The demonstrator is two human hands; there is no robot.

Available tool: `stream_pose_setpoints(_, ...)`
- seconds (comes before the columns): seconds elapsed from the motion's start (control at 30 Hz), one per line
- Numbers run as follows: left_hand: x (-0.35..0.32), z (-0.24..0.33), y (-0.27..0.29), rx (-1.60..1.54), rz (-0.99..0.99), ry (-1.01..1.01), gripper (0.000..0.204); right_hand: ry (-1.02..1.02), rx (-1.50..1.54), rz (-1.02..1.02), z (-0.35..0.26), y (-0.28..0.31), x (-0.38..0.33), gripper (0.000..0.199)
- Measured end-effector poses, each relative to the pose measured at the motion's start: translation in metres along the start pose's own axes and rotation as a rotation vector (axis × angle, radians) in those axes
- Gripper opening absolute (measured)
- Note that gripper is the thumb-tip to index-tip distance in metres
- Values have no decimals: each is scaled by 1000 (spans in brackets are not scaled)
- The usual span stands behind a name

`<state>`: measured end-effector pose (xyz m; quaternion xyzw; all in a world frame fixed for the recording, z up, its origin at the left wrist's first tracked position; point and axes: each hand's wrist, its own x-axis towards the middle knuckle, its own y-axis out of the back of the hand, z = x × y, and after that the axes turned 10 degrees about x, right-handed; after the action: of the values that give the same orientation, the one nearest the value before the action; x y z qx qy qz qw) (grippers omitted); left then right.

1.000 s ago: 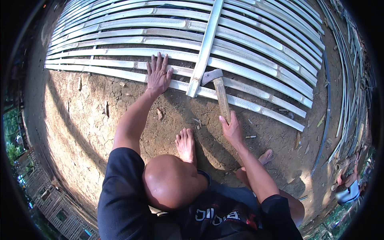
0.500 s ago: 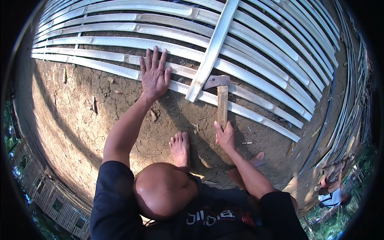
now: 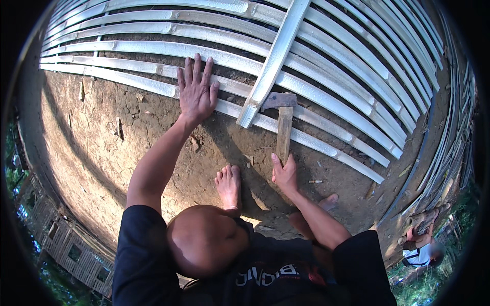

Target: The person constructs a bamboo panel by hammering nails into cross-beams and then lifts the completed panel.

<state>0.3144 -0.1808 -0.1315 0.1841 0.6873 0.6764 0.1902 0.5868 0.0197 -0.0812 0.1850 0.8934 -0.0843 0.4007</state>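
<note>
My left hand (image 3: 198, 97) lies flat with its fingers spread across the nearest split bamboo strips (image 3: 143, 84). My right hand (image 3: 285, 173) is closed round the lower part of a hatchet's wooden handle (image 3: 284, 127). The dark metal head of the hatchet (image 3: 279, 100) is over the strips, close beside the near end of a crosswise bamboo slat (image 3: 270, 71). That slat runs slantwise over the long strips, and its lower end sticks out past the nearest one. Whether the hatchet head touches the bamboo, I cannot tell.
My bare foot (image 3: 228, 186) stands on cracked earth (image 3: 97, 143) in front of the strips. A bundle of thin strips (image 3: 449, 137) lies along the right side. Another person (image 3: 421, 250) sits at the far lower right. A woven bamboo wall (image 3: 66, 245) stands at lower left.
The view has shifted slightly. The hatchet head has moved a little upward and right relative to the slat. My left hand stays on the strips.
</note>
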Motion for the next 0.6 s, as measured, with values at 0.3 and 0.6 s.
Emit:
stream_pose_setpoints(0.3,0,-3,1,-6,-32,5,67,-43,-202,32,-24,8,-7,32)
stream_pose_setpoints(0.6,1,-6,-2,-19,-31,21,65,-108,15,54,-27,-12,-9,37)
